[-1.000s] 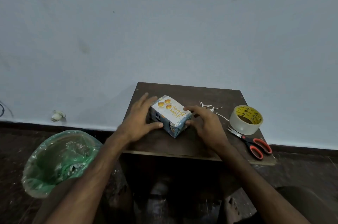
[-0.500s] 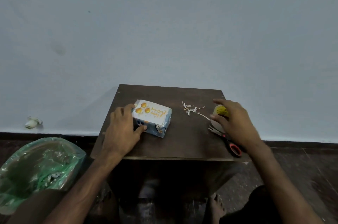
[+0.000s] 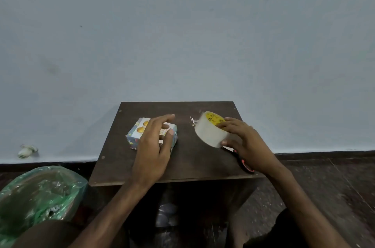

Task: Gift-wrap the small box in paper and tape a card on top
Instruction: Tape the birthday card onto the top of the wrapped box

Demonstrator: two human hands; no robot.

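This is looking like a plain home room: a small dark brown wooden worktop (image 3: 198,162) is standing against a bare pale blue painted wall (image 3: 182,34), beside a green plastic-lined bin (image 3: 40,193).

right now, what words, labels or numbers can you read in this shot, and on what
Nothing reads clearly.
Yellow core label of the tape roll, held by the right hand: dark printed marks, too blurred to read.
Top of the wrapped box: orange print, blurred and partly under the left hand, unreadable.
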